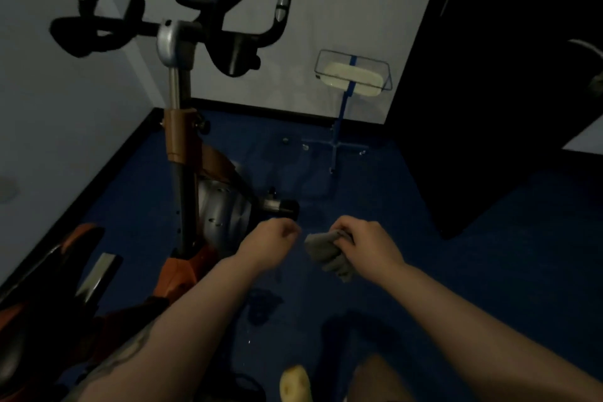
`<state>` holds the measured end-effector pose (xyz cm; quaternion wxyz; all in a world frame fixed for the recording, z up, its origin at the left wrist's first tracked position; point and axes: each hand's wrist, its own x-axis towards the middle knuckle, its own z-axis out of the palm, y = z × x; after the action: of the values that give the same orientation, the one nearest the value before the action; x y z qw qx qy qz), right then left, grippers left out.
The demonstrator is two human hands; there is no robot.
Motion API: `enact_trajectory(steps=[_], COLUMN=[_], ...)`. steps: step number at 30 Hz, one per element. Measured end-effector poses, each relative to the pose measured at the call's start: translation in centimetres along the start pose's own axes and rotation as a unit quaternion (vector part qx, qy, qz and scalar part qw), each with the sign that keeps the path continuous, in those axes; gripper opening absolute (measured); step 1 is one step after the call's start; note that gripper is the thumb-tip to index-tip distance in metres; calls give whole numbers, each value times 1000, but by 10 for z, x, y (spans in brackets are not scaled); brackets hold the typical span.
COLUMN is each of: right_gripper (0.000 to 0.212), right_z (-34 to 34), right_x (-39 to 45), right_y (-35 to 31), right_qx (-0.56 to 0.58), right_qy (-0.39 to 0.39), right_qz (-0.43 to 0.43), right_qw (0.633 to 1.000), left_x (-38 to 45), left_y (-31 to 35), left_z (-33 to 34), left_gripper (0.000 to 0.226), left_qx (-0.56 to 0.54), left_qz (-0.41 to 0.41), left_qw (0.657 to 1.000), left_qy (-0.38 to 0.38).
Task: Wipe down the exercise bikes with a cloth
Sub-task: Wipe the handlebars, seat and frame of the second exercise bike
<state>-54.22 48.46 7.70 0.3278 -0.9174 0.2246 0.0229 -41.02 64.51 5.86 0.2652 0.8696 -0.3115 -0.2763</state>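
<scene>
Hands are hovering low over the dark blue carpeted floor (456,238), beside the orange-and-silver upright exercise bike (195,153); the right hand (365,238) is gripping a crumpled grey cloth (329,254), while the left hand (272,238) is curling loosely just beside it and holding nothing. Judging from this, the cloth is wanting refolding to a flat face before the person is pressing it along the black curved handlebars (228,36). Room is lying open to the right, though the white wall (65,108) is crowding the bike's left, and a blue-legged wire stand (352,75) is sitting near the far skirting.
</scene>
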Motion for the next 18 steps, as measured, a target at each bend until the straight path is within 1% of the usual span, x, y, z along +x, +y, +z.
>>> enact_trajectory(steps=[4,8,12,14,18], right_gripper=[13,11,8,6,5], right_z=[-17,-32,-60,-77,-104], right_x=[53,109,166,194,244], right_y=[-3,-9,-17,-21,-29], right_qx=[4,0,16,27,50], right_qy=[-7,-37,-40,-33,-28], right_qz=[-22,-71,-118,-140,-181], right_qw=[1000,997,992,989,982], left_x=[30,56,90,110,142], left_y=[4,3,15,25,45], left_z=[-24,-42,-59,-71,-93], left_gripper=[25,24,23,23,22], left_qx=[-2,-11,-23,-40,-75], left_qz=[-20,-55,-80,-85,-94], left_qw=[999,996,992,988,973], left_qy=[26,63,92,119,197])
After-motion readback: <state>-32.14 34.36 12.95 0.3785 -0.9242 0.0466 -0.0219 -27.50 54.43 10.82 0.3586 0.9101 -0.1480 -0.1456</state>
